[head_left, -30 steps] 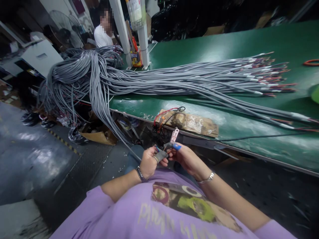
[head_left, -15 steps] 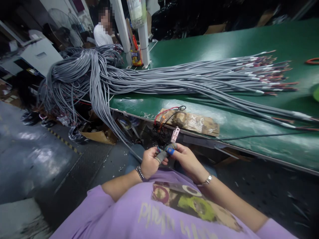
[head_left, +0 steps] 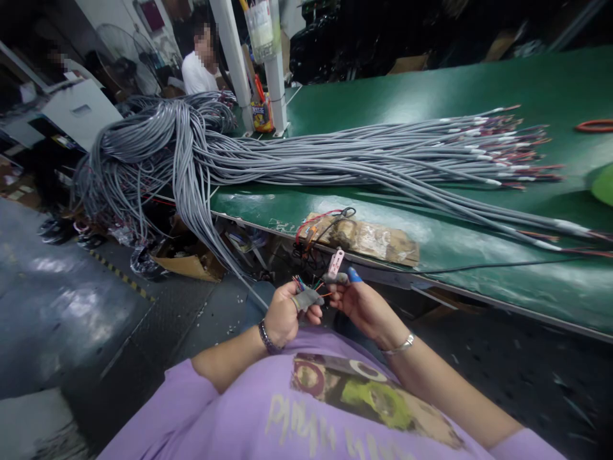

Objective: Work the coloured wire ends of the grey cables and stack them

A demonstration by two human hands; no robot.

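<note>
My left hand (head_left: 283,314) is closed around the stripped end of a grey cable (head_left: 256,295), and thin coloured wires (head_left: 301,282) fan out above its fingers. A grey cover wraps its thumb. Just to the right is my right hand (head_left: 361,305), with blue tape on the thumb and a grey cover on the index finger. Its thumb is raised apart from the index finger, and nothing shows between them. An orange wire (head_left: 327,294) ends close to its fingertips; whether they touch it I cannot tell.
Many grey cables (head_left: 297,153) lie across the green table (head_left: 479,83) and hang over its left end. At the near edge are a taped cardboard piece (head_left: 378,239), tangled leads and a pale pink tag (head_left: 336,262). A person in white (head_left: 197,71) is behind the posts.
My right hand has drawn away from the left, its thumb lifting off the index finger. The coloured wires are now more spread out in my left hand. The view has shifted slightly.
</note>
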